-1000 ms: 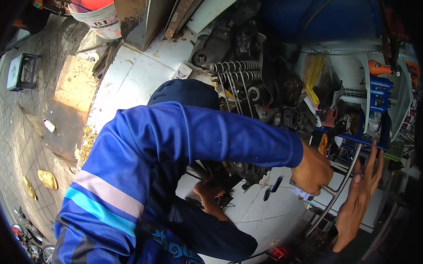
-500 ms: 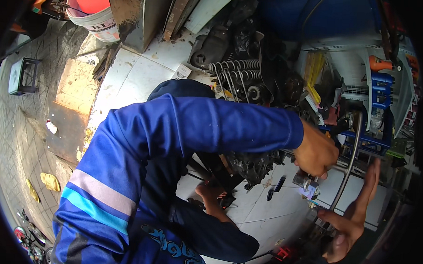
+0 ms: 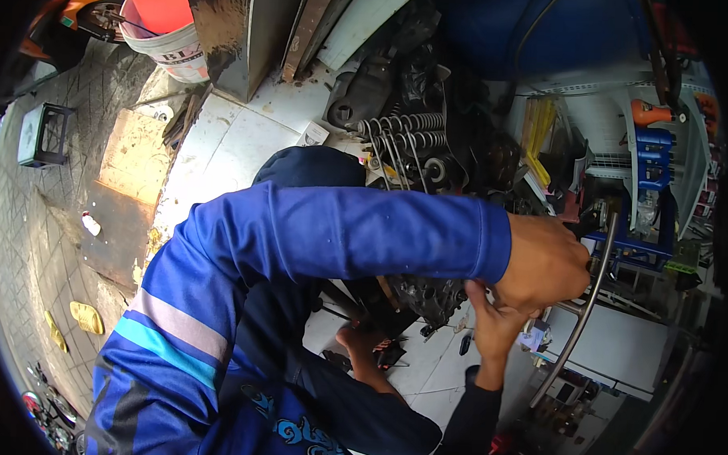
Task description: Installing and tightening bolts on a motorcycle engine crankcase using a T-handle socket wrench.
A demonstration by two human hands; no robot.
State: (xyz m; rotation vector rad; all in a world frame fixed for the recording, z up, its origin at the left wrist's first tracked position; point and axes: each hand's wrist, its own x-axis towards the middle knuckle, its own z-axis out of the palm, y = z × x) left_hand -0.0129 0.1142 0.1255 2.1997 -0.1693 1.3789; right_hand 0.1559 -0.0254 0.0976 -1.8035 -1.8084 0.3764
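**Chrome tube gripped at the engine: brace before you pull**

Chrome is what your left hand has closed on. The fist is curled tight, and it seems to hold the short cross-stub of the bent chrome tube, though the knuckles hide the grip itself. Your right hand comes up from below in a dark sleeve. Its fingers are raised and pressed against the underside of your left fist, close to the grimy engine block. Whether it pinches anything you cannot tell from here, since the fingertips are covered.

To do this well, I judge, hold the left wrist straight and let the right hand act as the brace. Any force should then run along the stub and not twist the tube. Move slowly, because oily metal likely slips. A co-worker's dark cap and another hand lie just under your left forearm, so stay clear of them.

The tube runs from beside the blue rack down past your fist towards the white floor tiles. Its middle touches your left hand on the right, and the engine block lies just to the left of both hands. The coil springs lie well above them.
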